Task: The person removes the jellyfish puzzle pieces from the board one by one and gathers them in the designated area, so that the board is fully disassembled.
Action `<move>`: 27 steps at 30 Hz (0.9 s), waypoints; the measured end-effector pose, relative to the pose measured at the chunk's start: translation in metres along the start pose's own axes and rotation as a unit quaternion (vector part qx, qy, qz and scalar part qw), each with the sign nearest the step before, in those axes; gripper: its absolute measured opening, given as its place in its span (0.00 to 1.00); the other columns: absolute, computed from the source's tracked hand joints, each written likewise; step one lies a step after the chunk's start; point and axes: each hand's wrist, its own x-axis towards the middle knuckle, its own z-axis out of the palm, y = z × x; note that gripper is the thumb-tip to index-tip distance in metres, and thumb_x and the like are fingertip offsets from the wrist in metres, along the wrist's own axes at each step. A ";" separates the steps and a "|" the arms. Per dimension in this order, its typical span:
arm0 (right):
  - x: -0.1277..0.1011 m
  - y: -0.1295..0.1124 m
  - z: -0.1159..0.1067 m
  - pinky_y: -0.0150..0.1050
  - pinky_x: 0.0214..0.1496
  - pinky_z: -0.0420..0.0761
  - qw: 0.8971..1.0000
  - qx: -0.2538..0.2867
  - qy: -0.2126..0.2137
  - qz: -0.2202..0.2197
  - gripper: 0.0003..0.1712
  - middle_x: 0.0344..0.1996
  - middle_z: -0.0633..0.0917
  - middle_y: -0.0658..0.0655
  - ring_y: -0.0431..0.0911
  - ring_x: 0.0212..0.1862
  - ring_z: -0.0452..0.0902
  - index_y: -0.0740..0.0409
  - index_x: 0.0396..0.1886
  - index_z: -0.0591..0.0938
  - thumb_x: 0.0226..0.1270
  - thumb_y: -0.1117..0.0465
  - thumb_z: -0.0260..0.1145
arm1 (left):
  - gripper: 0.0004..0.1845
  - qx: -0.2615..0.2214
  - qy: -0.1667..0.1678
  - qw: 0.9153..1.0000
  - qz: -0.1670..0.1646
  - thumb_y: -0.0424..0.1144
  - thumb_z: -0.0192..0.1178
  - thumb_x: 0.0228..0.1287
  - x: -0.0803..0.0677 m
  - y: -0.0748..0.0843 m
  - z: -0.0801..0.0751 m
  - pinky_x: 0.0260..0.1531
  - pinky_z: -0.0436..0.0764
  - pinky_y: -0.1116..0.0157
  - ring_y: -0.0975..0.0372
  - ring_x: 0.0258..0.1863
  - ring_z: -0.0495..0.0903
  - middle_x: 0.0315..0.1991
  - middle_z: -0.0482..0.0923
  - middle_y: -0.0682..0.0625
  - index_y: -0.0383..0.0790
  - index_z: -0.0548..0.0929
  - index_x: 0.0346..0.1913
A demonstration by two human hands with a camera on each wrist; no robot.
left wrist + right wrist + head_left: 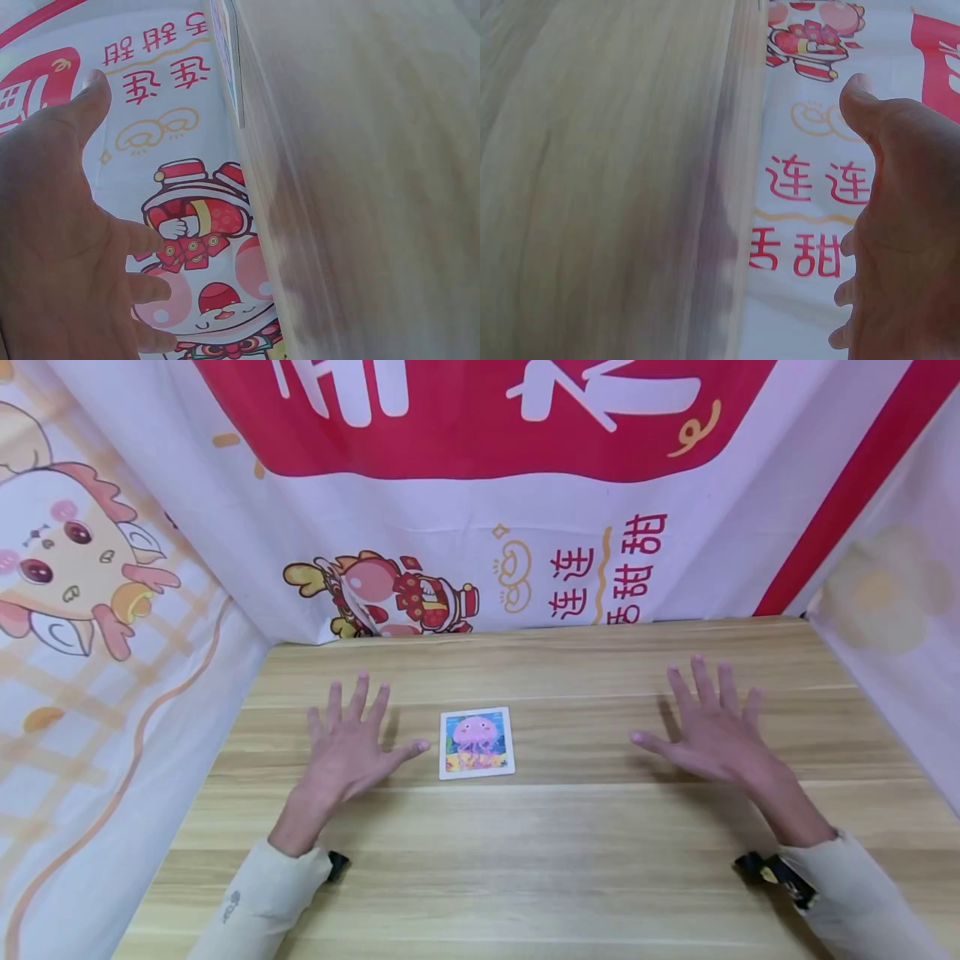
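A square card (477,742) with a white border and a pink jellyfish picture lies on the wooden table, left of the middle. Just to its left, my left hand (347,752) is spread palm down over the wood, the thumb pointing at the card. My right hand (712,735) is spread the same way, farther off on the right, with a shadow beneath it. Neither hand holds anything. In the left wrist view the card (229,60) appears nearly edge-on beyond the spread fingers. The right wrist view has my right hand (904,225) above the table surface.
The wood-grain table (525,868) runs back to a white and red printed cloth (465,552) hanging along its far edge. Another patterned cloth (97,693) borders the left side, and a pale one (892,610) the right. Both sleeves carry dark wrist straps.
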 end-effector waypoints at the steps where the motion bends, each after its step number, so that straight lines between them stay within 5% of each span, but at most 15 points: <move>1: 0.001 -0.002 0.001 0.89 0.71 0.23 1.000 0.003 0.000 -0.003 0.72 0.85 0.25 0.69 0.76 0.82 0.13 0.57 0.89 0.35 0.68 0.16 0.53 | 0.62 -0.006 0.000 1.000 0.002 0.84 0.48 0.65 0.000 0.001 0.000 0.77 0.30 0.22 0.33 0.86 0.27 0.89 0.28 0.41 0.46 0.47 0.89; 15: 0.012 -0.042 0.010 0.82 0.80 0.32 0.994 0.087 -0.024 -0.054 0.69 0.87 0.31 0.69 0.73 0.86 0.22 0.60 0.89 0.37 0.72 0.22 0.57 | 0.58 -0.145 -0.034 0.988 0.025 0.72 0.55 0.74 0.003 0.008 0.007 0.84 0.49 0.33 0.35 0.87 0.42 0.89 0.35 0.35 0.38 0.44 0.88; 27: 0.016 -0.072 0.022 0.75 0.85 0.44 0.972 0.202 -0.058 -0.106 0.61 0.88 0.39 0.71 0.72 0.87 0.35 0.63 0.89 0.40 0.79 0.32 0.60 | 0.48 -0.217 -0.036 0.975 0.036 0.61 0.62 0.77 0.005 0.020 0.010 0.83 0.58 0.36 0.38 0.85 0.55 0.86 0.54 0.35 0.38 0.57 0.86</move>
